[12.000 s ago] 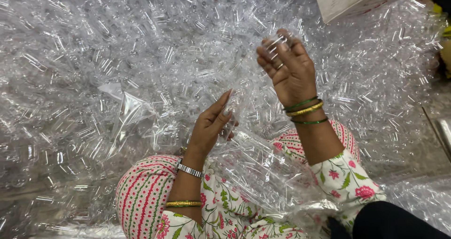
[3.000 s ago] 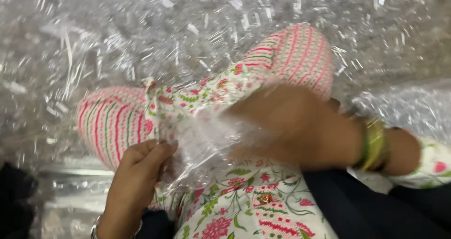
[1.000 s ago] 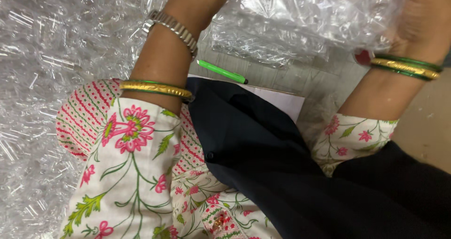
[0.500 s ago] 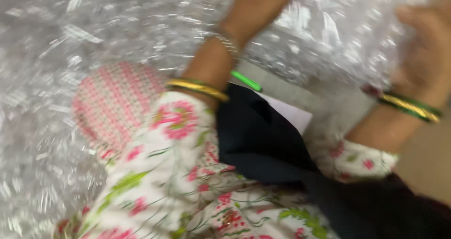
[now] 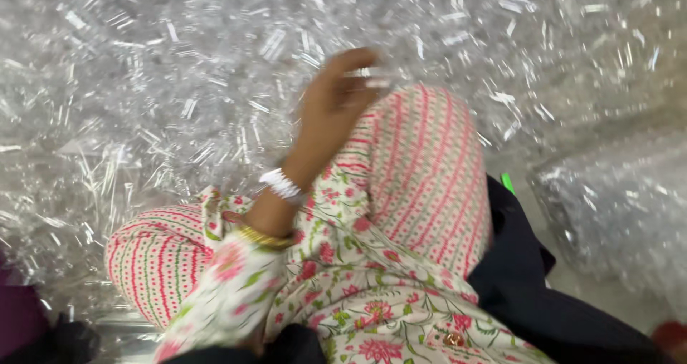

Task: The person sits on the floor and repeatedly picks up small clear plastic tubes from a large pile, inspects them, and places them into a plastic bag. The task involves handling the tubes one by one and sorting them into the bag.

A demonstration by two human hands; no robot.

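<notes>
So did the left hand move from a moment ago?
Yes. The left hand came away from the bag and now reaches over the knee.

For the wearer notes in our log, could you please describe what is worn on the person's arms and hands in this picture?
Only the left hand shows, and it is blurred. Its wrist carries a silvery-white link watch band and, lower on the forearm, a thin gold bangle. The sleeve is white cloth printed with pink flowers and green leaves. The right hand is out of view.

Your view swung back over the heap of clear plastic pieces (image 5: 179, 71), your left hand (image 5: 336, 96) now raised above your striped knee (image 5: 422, 164), your right hand gone from sight, green pen (image 5: 507, 183) nearly hidden.
</notes>
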